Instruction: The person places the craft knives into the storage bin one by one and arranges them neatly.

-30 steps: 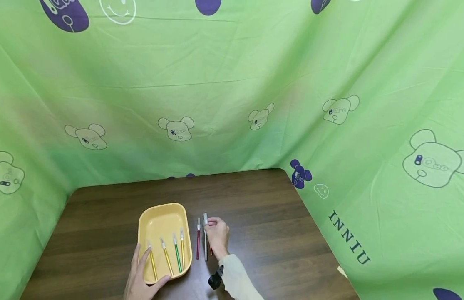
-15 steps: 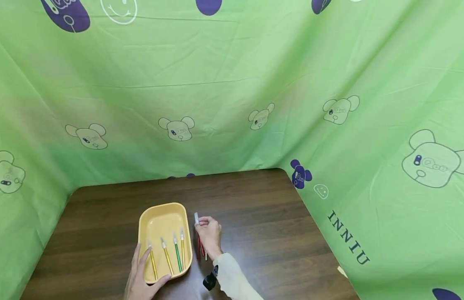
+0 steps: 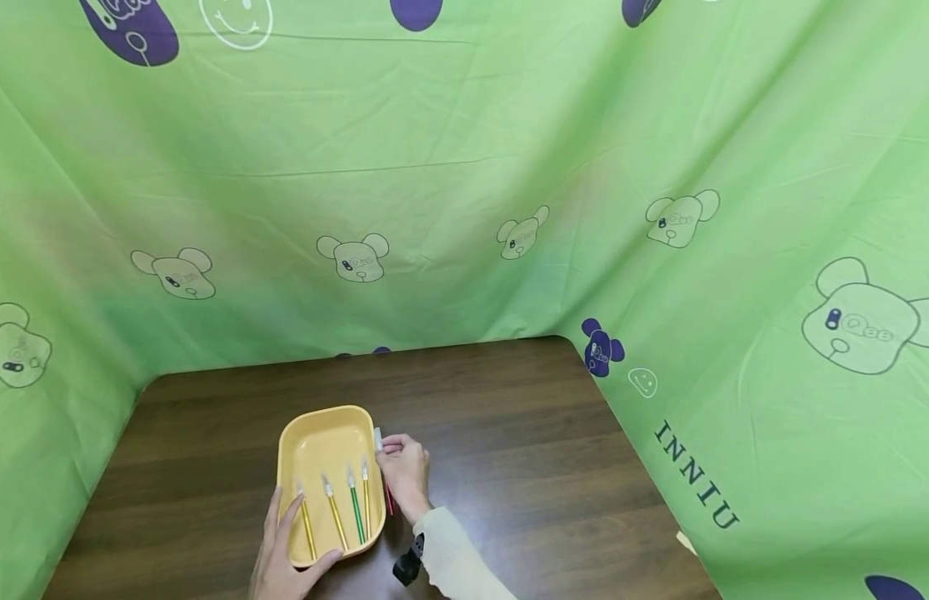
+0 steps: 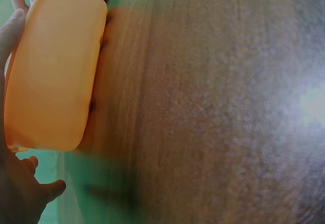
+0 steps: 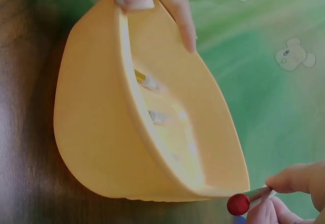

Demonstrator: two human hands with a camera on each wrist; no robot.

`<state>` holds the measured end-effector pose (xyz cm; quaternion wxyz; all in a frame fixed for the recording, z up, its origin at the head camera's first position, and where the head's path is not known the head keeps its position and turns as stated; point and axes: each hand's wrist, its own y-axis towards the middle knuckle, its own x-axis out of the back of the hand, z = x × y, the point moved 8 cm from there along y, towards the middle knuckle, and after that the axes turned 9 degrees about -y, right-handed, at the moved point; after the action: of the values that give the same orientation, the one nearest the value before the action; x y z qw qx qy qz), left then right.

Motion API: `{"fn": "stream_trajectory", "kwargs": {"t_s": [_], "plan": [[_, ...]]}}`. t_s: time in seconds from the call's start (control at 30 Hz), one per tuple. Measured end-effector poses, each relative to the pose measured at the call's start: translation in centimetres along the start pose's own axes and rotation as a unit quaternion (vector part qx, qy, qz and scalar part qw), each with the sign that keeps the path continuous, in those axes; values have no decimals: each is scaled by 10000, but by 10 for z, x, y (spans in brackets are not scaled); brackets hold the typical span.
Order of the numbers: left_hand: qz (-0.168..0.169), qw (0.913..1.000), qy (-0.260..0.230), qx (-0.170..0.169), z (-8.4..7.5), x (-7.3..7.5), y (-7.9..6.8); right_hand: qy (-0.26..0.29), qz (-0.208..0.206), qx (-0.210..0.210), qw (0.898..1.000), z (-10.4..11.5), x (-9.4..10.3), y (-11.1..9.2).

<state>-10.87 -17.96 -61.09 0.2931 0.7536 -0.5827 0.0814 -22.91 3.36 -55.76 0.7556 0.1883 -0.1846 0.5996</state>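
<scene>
The yellow tray [image 3: 292,442] stands on the table with several capped craft knives inside, among them a green craft knife [image 3: 356,508] and a yellow one [image 3: 333,510]. My left hand [image 3: 280,554] holds the tray's near left corner, thumb at the near rim and fingers over the left side. At the tray's right rim, my right hand [image 3: 407,472] pinches a craft knife; its clear cap [image 3: 378,438] points away from me. The right wrist view shows a round red end [image 5: 238,204] beside these fingertips. A red shaft [image 3: 390,502] shows below the hand, partly hidden.
The brown wooden table [image 3: 509,450] extends past the tray on every side. A green printed cloth [image 3: 449,192] hangs behind and to the sides. A black wrist device [image 3: 408,562] sits at my right sleeve [image 3: 460,554].
My right hand has slid left across the table to the tray's right rim, bringing the craft knife along; red shafts now lie nearer the tray. My left hand stays on the tray.
</scene>
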Motion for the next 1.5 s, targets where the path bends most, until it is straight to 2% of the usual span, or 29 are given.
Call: {"fn": "stream_trajectory", "kwargs": {"t_s": [0.3, 0.6, 0.9, 1.07, 1.5], "plan": [[-48, 9999, 113, -3, 1, 0, -1, 143, 25, 42, 9999, 7, -7, -6], [-98, 9996, 157, -222, -2, 1, -2, 445, 230, 106, 9987, 15, -19, -15], [-191, 9991, 162, -345, -4, 2, -2, 533, 166, 166, 9983, 22, -24, -23], [-180, 9990, 139, -390, -3, 1, -1, 720, 328, 56, 9969, 23, -29, -24], [-222, 9980, 20, -589, 0, 3, 5, 350, 271, 260, 9987, 26, -45, -28]]}}
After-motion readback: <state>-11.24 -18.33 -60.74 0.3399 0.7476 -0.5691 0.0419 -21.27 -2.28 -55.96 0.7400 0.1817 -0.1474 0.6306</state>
